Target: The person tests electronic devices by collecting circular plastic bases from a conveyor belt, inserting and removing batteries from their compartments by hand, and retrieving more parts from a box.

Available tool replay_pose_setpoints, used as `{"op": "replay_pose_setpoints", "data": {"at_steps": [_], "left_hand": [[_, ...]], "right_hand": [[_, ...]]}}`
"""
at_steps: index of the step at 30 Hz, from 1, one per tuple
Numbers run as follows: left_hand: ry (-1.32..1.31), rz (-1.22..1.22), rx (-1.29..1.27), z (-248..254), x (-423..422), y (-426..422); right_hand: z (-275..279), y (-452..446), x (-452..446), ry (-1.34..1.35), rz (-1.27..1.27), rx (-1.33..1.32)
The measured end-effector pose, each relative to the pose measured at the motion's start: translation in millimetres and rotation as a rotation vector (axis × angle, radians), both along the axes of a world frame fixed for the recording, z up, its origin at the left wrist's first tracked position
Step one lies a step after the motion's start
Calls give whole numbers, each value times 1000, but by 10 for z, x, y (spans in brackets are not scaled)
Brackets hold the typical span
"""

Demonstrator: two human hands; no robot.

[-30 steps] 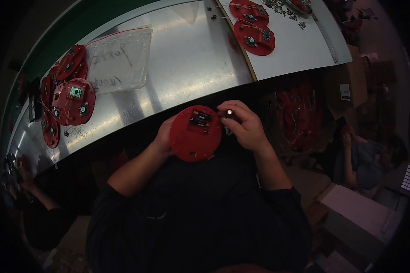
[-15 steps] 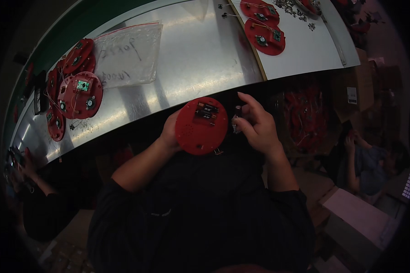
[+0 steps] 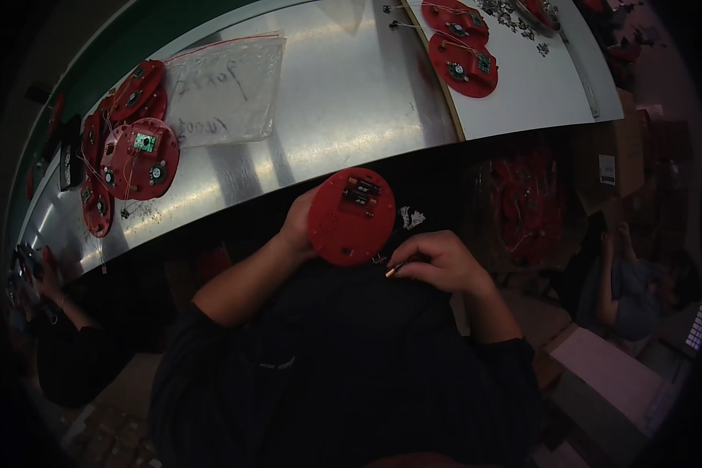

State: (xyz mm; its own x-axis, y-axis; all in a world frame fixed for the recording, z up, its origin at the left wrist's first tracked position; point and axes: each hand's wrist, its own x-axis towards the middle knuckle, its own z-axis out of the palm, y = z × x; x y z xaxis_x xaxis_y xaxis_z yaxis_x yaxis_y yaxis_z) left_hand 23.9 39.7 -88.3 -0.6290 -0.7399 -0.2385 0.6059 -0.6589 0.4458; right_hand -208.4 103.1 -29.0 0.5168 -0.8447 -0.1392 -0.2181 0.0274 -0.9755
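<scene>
A round red plastic disc (image 3: 342,234) is in my left hand (image 3: 296,222), whose fingers are mostly hidden behind it. Dark batteries (image 3: 362,192) lie in a rectangular compartment near the disc's upper edge. My right hand (image 3: 438,261), just right of the disc's lower edge, pinches a slim dark battery (image 3: 395,271) with a copper-coloured end. A small metal piece sticks out at the disc's lower right edge. Between the disc and my right hand shows a small cluster of whitish pieces (image 3: 412,218), too blurred to name.
The metal bench (image 3: 335,86) holds a pile of red discs with circuit boards (image 3: 139,160) and a marked plastic bag (image 3: 226,93). A white board (image 3: 522,93) carries more discs (image 3: 462,66) and small metal parts (image 3: 515,19). Other people sit on both sides; cardboard boxes (image 3: 608,164) stand right.
My right hand has moved down, bringing the battery from beside the disc to its lower right, and the battery is now tilted. The whitish pieces are now uncovered. My left hand keeps the disc.
</scene>
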Motion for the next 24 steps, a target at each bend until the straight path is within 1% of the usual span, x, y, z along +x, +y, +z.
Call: {"op": "replay_pose_setpoints", "data": {"at_steps": [1,3,4,6,10,12,13,15,16,18,22,24], "left_hand": [[0,2,4,-25,4,5],[-7,-48,52,-80,3,-9],[-8,-53,50,-75,-4,-9],[9,-52,31,-60,-30,-5],[-30,-57,26,13,-62,-14],[-117,-30,33,58,-97,12],[-115,-29,34,79,-110,22],[-90,-43,-10,116,-139,2],[-92,-45,-15,120,-147,6],[-42,-33,-29,115,-153,16],[-4,-49,2,81,-139,18],[-42,-38,-20,29,-126,31]], "right_hand": [[11,1,-40,0,2,4],[62,-29,-104,166,119,-244],[86,-52,-101,166,114,-246],[145,-100,-82,258,250,-392],[329,-179,-50,311,240,-403],[375,-243,-31,307,48,-473],[361,-266,16,308,50,-472],[301,-335,187,171,-204,-646],[234,-368,260,170,-206,-650],[42,-423,393,146,-319,-847],[-140,-430,518,147,-367,-931],[-160,-412,497,225,-319,-941]]}}
